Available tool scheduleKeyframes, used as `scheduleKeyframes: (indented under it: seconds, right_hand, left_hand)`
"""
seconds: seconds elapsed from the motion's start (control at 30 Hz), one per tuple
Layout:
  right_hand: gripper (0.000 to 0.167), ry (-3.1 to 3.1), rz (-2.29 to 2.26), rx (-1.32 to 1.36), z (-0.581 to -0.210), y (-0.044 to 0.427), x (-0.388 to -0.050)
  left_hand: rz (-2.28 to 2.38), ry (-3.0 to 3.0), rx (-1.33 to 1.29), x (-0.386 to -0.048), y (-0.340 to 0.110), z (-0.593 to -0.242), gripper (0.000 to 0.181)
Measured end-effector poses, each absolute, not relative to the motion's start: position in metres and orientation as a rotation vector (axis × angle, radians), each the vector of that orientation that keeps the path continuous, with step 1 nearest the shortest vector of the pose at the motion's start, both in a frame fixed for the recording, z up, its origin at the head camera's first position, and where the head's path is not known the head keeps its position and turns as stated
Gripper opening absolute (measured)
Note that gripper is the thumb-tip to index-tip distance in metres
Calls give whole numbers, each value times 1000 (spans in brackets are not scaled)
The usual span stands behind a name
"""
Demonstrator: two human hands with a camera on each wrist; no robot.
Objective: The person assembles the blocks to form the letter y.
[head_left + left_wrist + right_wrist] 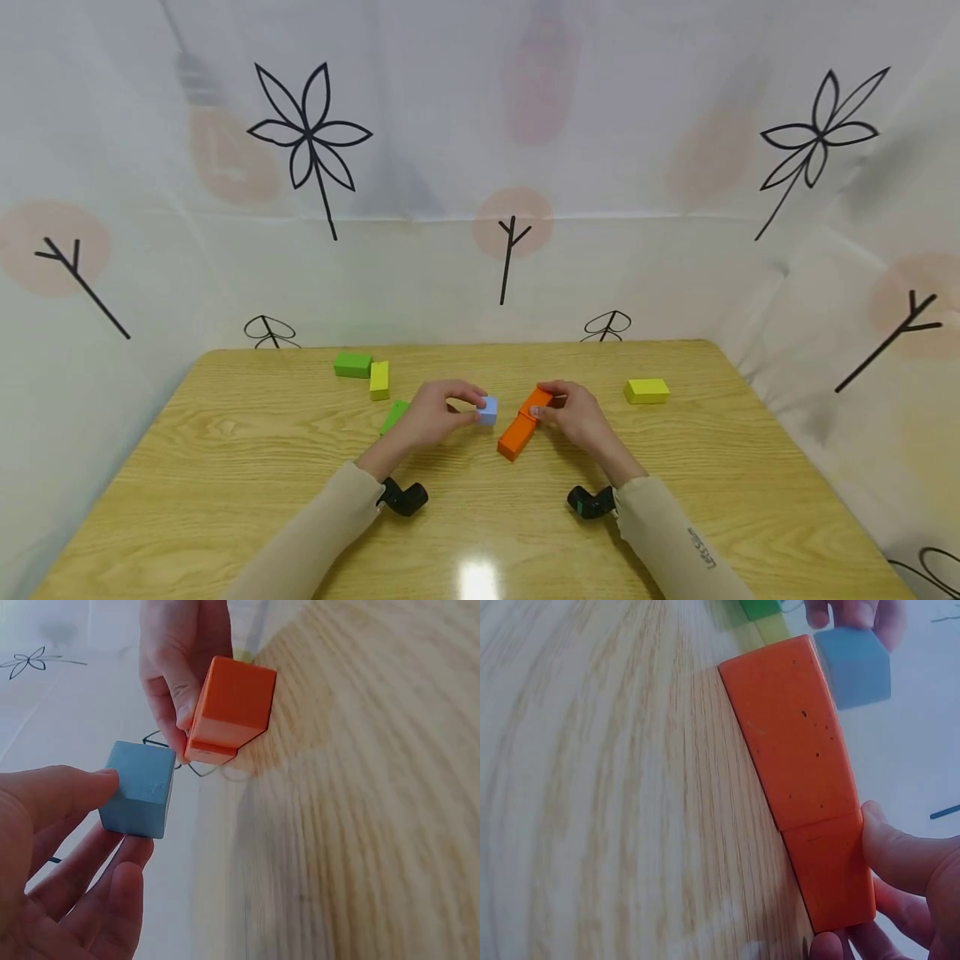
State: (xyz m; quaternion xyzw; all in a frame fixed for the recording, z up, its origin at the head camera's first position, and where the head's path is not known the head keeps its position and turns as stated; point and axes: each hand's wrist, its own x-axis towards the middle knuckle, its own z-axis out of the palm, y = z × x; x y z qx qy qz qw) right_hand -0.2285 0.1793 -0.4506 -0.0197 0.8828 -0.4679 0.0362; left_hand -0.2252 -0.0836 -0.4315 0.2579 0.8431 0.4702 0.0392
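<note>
A light blue block (487, 411) is pinched between the thumb and fingers of the left hand (431, 414); the left wrist view shows the blue block (139, 787) at the fingertips. Two orange blocks (517, 437) lie end to end in a slanted line on the table, just right of the blue one. The right hand (577, 417) grips the farther orange block (536, 401) with thumb and fingers. In the right wrist view the farther orange block (829, 874) meets the nearer one (791, 735) at a slight step.
A green block (352, 365) and a yellow block (379, 381) stand at the back left of the wooden table (225, 467). Another green block (394, 415) is partly hidden behind the left forearm. A second yellow block (647, 391) lies to the right.
</note>
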Motion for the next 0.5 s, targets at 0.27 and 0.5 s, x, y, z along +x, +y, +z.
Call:
scheduleKeyframes:
  seconds: [0.27,0.5]
  right_hand:
    - [47,2707,-1447,-62,-452,179,-229]
    - [48,2700,-1451,-59,-452,180,-231]
  left_hand:
    - [1425,2509,910,-212,-93,-433,12]
    - [1379,2443,964,-204,-99,-435,13]
